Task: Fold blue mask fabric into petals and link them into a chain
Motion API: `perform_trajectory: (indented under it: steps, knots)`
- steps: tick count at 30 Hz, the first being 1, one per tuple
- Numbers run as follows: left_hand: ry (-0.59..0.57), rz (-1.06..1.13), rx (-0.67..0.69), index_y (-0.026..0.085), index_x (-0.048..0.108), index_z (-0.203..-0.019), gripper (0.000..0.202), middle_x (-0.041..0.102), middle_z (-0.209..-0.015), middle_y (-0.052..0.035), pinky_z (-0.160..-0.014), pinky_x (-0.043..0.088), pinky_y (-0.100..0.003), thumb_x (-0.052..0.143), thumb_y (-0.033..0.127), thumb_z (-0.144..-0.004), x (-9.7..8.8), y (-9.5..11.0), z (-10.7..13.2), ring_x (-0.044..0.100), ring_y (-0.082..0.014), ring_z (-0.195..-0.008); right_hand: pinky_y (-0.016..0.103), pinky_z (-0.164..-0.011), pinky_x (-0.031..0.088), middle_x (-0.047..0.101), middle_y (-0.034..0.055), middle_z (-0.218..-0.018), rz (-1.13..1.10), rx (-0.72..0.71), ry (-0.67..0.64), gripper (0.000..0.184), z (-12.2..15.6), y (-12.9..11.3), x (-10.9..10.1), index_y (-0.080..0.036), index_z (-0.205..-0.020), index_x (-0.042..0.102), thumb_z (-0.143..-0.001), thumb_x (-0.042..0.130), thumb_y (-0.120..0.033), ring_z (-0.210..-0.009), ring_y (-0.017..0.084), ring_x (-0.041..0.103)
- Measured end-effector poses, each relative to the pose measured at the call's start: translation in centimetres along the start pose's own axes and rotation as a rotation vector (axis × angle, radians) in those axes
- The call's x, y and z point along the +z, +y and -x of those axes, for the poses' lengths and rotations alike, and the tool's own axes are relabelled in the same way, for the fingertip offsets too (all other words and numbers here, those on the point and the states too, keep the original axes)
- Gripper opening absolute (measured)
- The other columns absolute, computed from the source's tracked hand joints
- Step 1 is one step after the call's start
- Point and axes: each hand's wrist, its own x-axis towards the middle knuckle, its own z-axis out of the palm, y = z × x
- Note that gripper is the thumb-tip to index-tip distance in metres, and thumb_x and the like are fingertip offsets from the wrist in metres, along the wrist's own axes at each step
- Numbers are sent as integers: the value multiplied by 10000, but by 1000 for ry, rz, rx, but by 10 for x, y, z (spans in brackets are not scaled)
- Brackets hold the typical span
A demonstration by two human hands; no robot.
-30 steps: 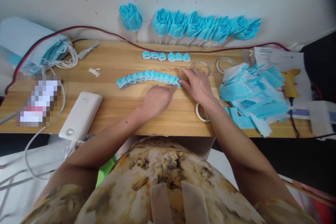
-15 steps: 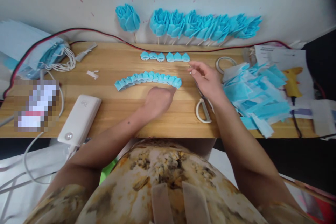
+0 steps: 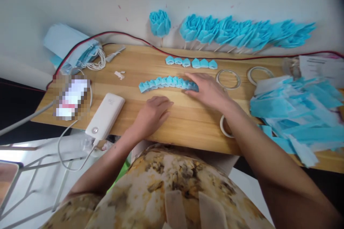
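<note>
A curved row of small folded light-blue fabric petals lies across the middle of the wooden tabletop. My right hand is at the row's right end, its thumb and fingers spread around the last petals and covering part of them. Just in front of the row, my left hand rests low over the wood, fingers stretched out and holding nothing. Behind the row sit two short groups of folded petals, a left group and a right group. A pale ring, like a tape roll, lies beside my right hand.
Blue fabric flowers on thin sticks lean against the wall. A heap of blue and white cut strips covers the right side. At left are a power bank, a blurred phone and a stack of masks. A red-black cable runs along the back.
My right hand has come down onto the row's right end. My left hand has drawn back from the row and opened its fingers. The view has shifted left.
</note>
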Motion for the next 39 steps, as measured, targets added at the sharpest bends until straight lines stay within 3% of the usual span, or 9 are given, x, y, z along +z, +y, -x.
perform_trajectory:
  steps: [3, 7, 9, 14, 19, 24, 30, 36, 39]
  knots:
    - [93, 15, 1, 87, 729, -1221, 274, 746, -1273, -182, -1036, 567, -469, 560, 169, -1020, 2, -8, 5, 688, -308, -1196, 586, -1182, 459, 632, 136, -1548, -18, -54, -13, 626, -19, -7, 7, -229, -1533, 575, -934, 729, -327, -1428, 378, 580]
    - [124, 13, -11, 84, 755, -1192, 291, 782, -1192, -171, -953, 584, -446, 531, 179, -1032, 2, -9, 0, 730, -299, -1082, 512, -1105, 507, 715, 146, -1430, -40, 20, -19, 449, -44, -7, 11, -194, -1463, 647, -1043, 521, -289, -1314, 337, 663]
    - [87, 8, -48, 99, 767, -1190, 304, 796, -1137, -157, -912, 583, -433, 521, 189, -1038, 1, -7, -5, 742, -296, -1036, 473, -1055, 517, 753, 139, -1356, -13, 84, -35, 399, -55, -6, 9, -196, -1355, 726, -1041, 483, -241, -1256, 326, 688]
    - [-87, -70, -196, 140, 724, -1330, 363, 799, -1116, -135, -889, 562, -400, 513, 215, -1045, -4, 0, -21, 750, -290, -1037, 369, -836, 498, 817, 80, -1101, -4, 168, -112, 209, -73, -10, 4, -224, -1078, 801, -958, 630, -219, -996, 262, 726]
    - [-199, -188, -351, 156, 601, -1502, 467, 801, -1162, -134, -894, 548, -403, 513, 216, -1048, -8, 5, -35, 754, -283, -1013, 329, -747, 421, 801, 65, -1017, 18, 157, -140, 118, -71, -17, 5, -208, -938, 765, -934, 649, -188, -884, 212, 677]
    - [-232, -239, -397, 185, 535, -1569, 514, 799, -1172, -137, -896, 535, -406, 477, 199, -1058, -5, 5, -40, 758, -278, -1000, 315, -717, 395, 778, 51, -957, -14, 157, -149, 81, -61, -20, 3, -204, -908, 736, -921, 656, -199, -803, 185, 632]
    - [-223, -253, -385, 211, 595, -1511, 477, 804, -1134, -129, -872, 531, -428, 442, 196, -1060, 2, -1, -41, 759, -293, -980, 319, -716, 392, 758, 45, -934, -52, 168, -153, 60, -58, -19, 2, -208, -905, 721, -917, 663, -218, -783, 181, 612]
    - [-197, -228, -372, 166, 737, -1252, 386, 805, -1067, -135, -905, 516, -434, 399, 188, -1068, 7, -1, -44, 751, -296, -998, 331, -719, 387, 757, 51, -935, -41, 160, -139, 88, -57, -18, 5, -216, -912, 718, -920, 630, -221, -797, 195, 614]
    - [-200, -240, -367, 160, 741, -1230, 374, 802, -1059, -139, -879, 510, -430, 410, 191, -1058, 7, -2, -45, 747, -304, -972, 333, -716, 384, 760, 55, -937, -35, 162, -127, 102, -56, -17, 6, -214, -909, 716, -921, 615, -220, -789, 195, 612]
